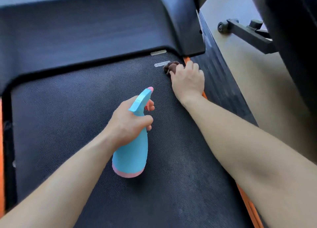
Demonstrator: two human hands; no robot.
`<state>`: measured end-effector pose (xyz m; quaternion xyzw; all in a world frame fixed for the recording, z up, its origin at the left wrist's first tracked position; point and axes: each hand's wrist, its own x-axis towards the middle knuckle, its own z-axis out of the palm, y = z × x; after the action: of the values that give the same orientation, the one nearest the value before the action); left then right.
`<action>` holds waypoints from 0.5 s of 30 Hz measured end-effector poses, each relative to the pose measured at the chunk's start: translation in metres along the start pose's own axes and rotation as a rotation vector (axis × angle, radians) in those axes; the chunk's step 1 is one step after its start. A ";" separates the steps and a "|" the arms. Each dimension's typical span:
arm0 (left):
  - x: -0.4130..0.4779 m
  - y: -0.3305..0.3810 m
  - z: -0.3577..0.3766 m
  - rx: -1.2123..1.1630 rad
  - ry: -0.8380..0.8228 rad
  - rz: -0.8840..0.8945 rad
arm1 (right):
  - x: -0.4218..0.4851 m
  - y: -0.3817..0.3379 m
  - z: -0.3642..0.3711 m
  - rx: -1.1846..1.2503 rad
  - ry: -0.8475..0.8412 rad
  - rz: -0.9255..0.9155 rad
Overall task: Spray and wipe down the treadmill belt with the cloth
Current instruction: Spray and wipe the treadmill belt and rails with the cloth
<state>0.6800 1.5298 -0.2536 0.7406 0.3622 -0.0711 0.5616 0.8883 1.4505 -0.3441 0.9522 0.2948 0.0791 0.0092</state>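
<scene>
While the left hand (127,123) grips a blue spray bottle (131,148) at frame centre, the right hand (187,81) curls over a brown cloth (171,67), mostly hidden beneath it, at the treadmill belt (68,116)'s upper-right edge; its fingertips are out of sight.

We see the treadmill belt (68,116) as a dark, finely textured mat filling most of the view, with two short pale marks near its far right corner; the cloth (171,67), brown and bunched, lies on that corner at the belt's right edge, held under the curled fingers of the right hand (187,81); the spray bottle (132,152), light blue with a pink base and nozzle tip, is gripped at the neck by the left hand (127,123), above the belt's middle, nozzle pointing toward the cloth.
</scene>
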 end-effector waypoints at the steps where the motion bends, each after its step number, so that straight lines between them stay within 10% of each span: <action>1: -0.001 0.000 0.000 0.004 0.004 0.001 | 0.005 -0.005 0.000 0.017 -0.017 0.013; 9: -0.014 0.009 0.005 0.061 -0.030 0.022 | -0.172 0.068 -0.012 0.037 0.062 -0.169; 15: -0.020 0.002 0.007 0.079 -0.061 0.014 | -0.089 0.046 0.005 -0.025 0.161 -0.197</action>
<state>0.6691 1.5141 -0.2441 0.7622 0.3365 -0.1039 0.5432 0.8421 1.3628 -0.3595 0.9090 0.3857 0.1576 0.0053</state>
